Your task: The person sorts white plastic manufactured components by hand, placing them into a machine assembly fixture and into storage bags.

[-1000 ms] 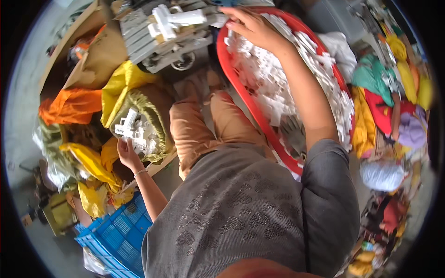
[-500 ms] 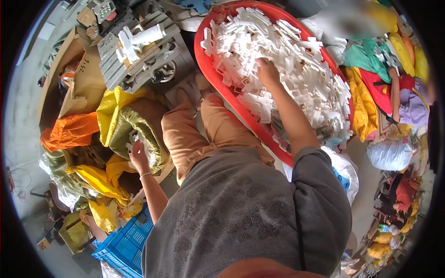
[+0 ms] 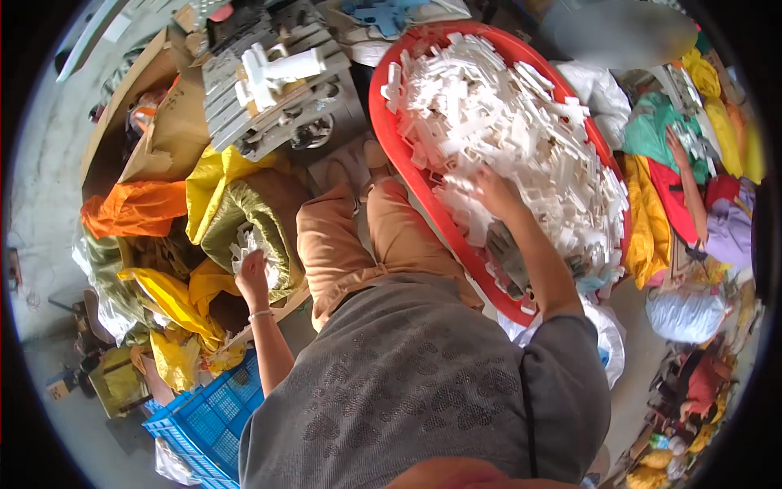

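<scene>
A red oval tub (image 3: pixel 389 122) holds a heap of white plastic parts (image 3: pixel 481 106), many shaped like small toy guns. Over the heap's near left part is my right hand (image 3: pixel 498 194), its fingers smeared by motion among the white pieces. I cannot tell whether it grips one. On the left, my left hand (image 3: pixel 252 275) is at the mouth of an olive-green sack (image 3: pixel 220 224). Its fingers look closed; what they hold, if anything, is hidden. White pieces (image 3: pixel 251 240) show inside the sack beside the fingers.
A grey machine (image 3: pixel 244 110) carrying a white part stands ahead. Left are a cardboard box (image 3: pixel 167 122), orange cloth (image 3: pixel 134 209), yellow sacks (image 3: pixel 167 306) and a blue crate (image 3: pixel 212 416). A grey glove-like item (image 3: pixel 509 257) lies in the tub. Another person's arm (image 3: pixel 691 187) shows at right.
My right hand has drawn back toward me within the tub. My left hand remains by the sack, its fingers more curled. The view has shifted slightly, and the other person's arm has moved.
</scene>
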Tool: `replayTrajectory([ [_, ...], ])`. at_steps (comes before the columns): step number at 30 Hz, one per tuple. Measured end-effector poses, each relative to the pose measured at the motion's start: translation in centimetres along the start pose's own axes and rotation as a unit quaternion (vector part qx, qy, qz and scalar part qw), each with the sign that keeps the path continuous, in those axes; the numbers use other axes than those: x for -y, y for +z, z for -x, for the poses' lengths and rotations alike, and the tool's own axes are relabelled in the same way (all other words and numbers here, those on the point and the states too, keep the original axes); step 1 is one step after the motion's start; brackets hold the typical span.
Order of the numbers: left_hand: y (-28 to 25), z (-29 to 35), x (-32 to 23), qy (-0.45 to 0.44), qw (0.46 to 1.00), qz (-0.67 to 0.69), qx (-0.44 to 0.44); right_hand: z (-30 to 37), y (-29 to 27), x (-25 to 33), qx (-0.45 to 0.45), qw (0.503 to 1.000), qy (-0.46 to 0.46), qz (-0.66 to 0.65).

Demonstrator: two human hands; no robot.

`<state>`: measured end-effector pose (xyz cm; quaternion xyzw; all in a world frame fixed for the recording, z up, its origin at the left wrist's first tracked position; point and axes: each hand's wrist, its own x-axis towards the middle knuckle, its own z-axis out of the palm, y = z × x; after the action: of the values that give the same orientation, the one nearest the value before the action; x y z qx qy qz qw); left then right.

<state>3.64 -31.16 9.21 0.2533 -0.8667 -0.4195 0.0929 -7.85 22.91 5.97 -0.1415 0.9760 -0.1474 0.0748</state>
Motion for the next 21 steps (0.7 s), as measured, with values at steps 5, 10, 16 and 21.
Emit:
replayTrajectory([
  [5, 1.6, -2.9, -5.5, 0.138, 0.990, 0.043, 0.000, 2.9, -1.7, 0.3, -0.071, 0.988, -0.014, -0.139],
  [10, 0.3, -4.4, -13.6, 0.237, 0.970, -0.021, -0.055, 4.1, -1.3, -0.7, -0.067, 0.798, 0.178, -0.571],
  [16, -0.8, -6.9, -20.0, 0.375, 0.917, 0.005, -0.136, 5.6, -1.9, 2.7, -0.085, 0.549, 0.209, -0.805],
  [21, -0.4, -9.5, -23.7, 0.425, 0.896, -0.040, -0.126, 5.8, -1.6, 4.0, -0.099, 0.630, 0.167, -0.752],
])
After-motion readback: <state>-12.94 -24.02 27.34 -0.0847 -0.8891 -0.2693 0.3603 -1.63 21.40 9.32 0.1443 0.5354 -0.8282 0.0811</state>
